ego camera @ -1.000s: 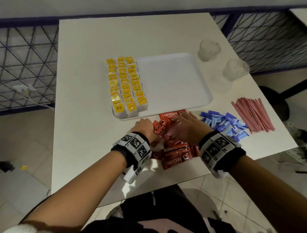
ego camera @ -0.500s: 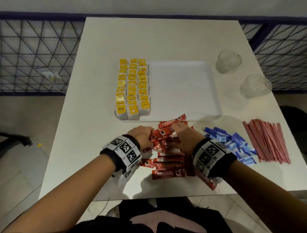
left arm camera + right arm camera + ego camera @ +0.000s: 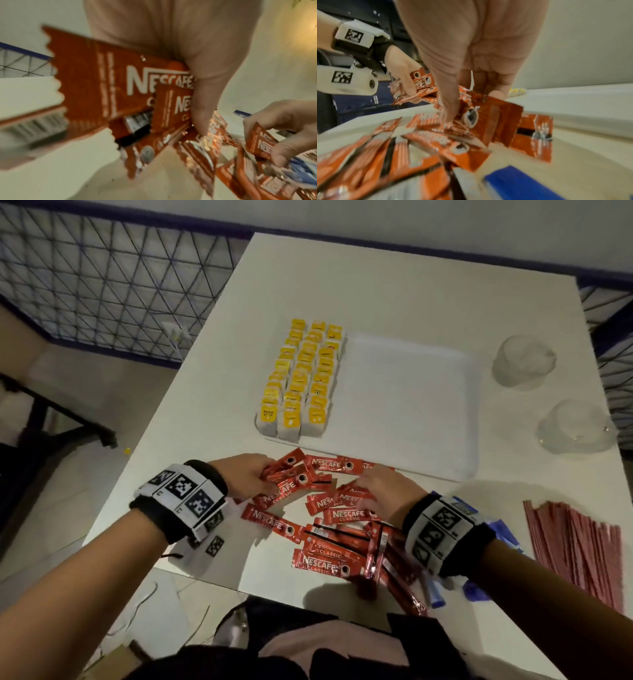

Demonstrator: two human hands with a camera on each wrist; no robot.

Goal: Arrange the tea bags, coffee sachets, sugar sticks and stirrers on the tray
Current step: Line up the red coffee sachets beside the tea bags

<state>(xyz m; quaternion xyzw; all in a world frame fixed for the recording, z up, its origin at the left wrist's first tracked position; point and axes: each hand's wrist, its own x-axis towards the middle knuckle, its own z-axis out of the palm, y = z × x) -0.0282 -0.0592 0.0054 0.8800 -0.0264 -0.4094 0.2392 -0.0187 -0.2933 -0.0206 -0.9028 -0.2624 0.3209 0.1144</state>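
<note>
Red Nescafe coffee sachets point(image 3: 329, 522) lie scattered on the table in front of the white tray point(image 3: 411, 412). My left hand point(image 3: 251, 477) grips a small bundle of sachets point(image 3: 123, 86) between thumb and fingers at the pile's left edge. My right hand point(image 3: 380, 491) reaches into the pile, thumb and fingers pinching a sachet point(image 3: 481, 115). Yellow-tagged tea bags point(image 3: 301, 378) stand in three rows on the tray's left side. Blue sugar sticks point(image 3: 493, 529) are mostly hidden under my right wrist. Pink stirrers point(image 3: 575, 546) lie at the right.
Two upturned clear glasses point(image 3: 522, 361) point(image 3: 575, 426) stand to the right of the tray. The table's near edge point(image 3: 205, 577) runs just below the sachets. A blue wire fence point(image 3: 113, 278) stands at the left.
The head view has swung, so the table now sits to the right. The sachets are spread wider. My left hand has gathered several sachets; my right hand has shifted right within the pile.
</note>
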